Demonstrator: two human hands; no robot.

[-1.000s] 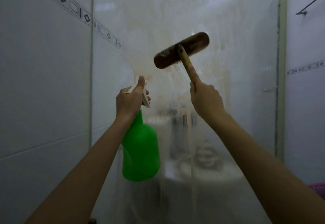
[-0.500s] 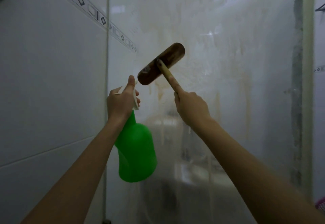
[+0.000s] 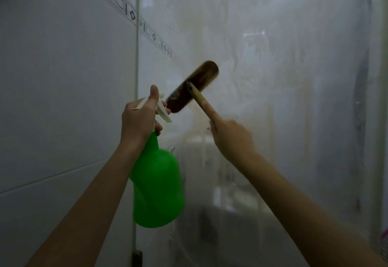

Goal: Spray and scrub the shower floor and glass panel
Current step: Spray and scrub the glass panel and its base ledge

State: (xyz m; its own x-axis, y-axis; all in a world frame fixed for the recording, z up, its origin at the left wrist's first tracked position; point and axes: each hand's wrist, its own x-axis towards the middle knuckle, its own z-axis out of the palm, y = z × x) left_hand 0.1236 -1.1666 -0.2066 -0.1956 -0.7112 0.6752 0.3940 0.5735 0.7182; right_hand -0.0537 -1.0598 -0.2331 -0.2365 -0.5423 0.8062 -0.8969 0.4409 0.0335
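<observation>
Head view: the glass panel (image 3: 283,98) was seen straight ahead, streaked and clouded, with the tiled wall (image 3: 63,77) at its left. The green spray bottle (image 3: 157,187) was gripped by the left hand (image 3: 140,119), the fingers curled round neck and trigger and the thumb raised by the white nozzle, so that the body hung below the fist. The wooden brush (image 3: 205,73) was held by the right hand (image 3: 231,136), the fingers wrapped round the lower handle and the forefinger laid along it. Its dark head was set slantwise at the glass, though contact could not be told through the blur.

Scrubbing of the panel was judged to be the step in hand. Next, the head would need to be pressed flat and drawn across the streaked patches, with spray added where needed. The shower floor was not in view.
</observation>
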